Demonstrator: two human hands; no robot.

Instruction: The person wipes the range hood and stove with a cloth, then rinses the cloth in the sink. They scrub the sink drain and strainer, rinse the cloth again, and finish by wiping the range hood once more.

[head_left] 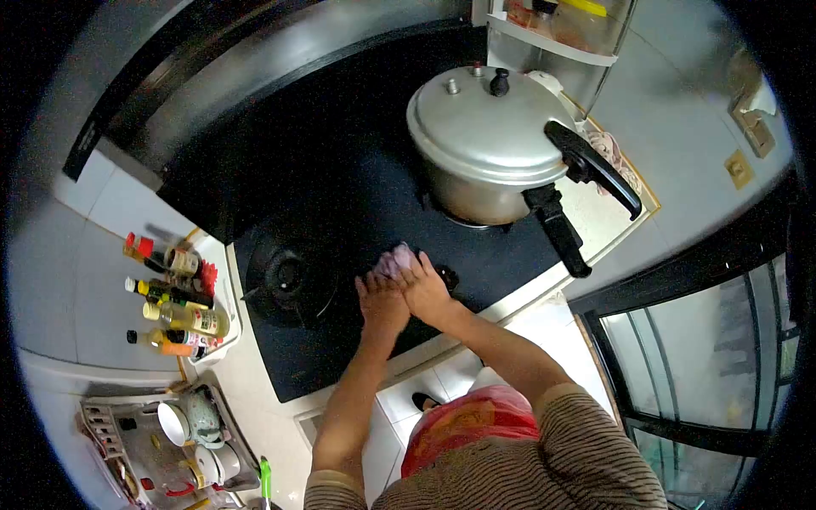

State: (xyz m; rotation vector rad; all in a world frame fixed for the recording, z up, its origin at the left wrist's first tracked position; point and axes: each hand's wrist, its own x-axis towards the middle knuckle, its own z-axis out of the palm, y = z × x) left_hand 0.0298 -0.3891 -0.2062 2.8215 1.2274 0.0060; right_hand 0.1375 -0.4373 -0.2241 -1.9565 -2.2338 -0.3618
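A crumpled pale pink-purple cloth lies on the black glass stovetop under my two hands. My left hand is closed over its near left side, fingers pressed down. Against it, my right hand grips the cloth from the right. The palms and the cloth's underside are hidden. Just right of my right hand is a dark stove knob. A burner sits left of my hands. Behind them on the right burner stands a lidded silver pressure cooker, its black handle pointing right.
At the left, a white tray holds several sauce and oil bottles. A dish rack with bowls and cups is at the lower left, near a green-handled tool. A corner shelf rises behind the cooker. A window is at the right.
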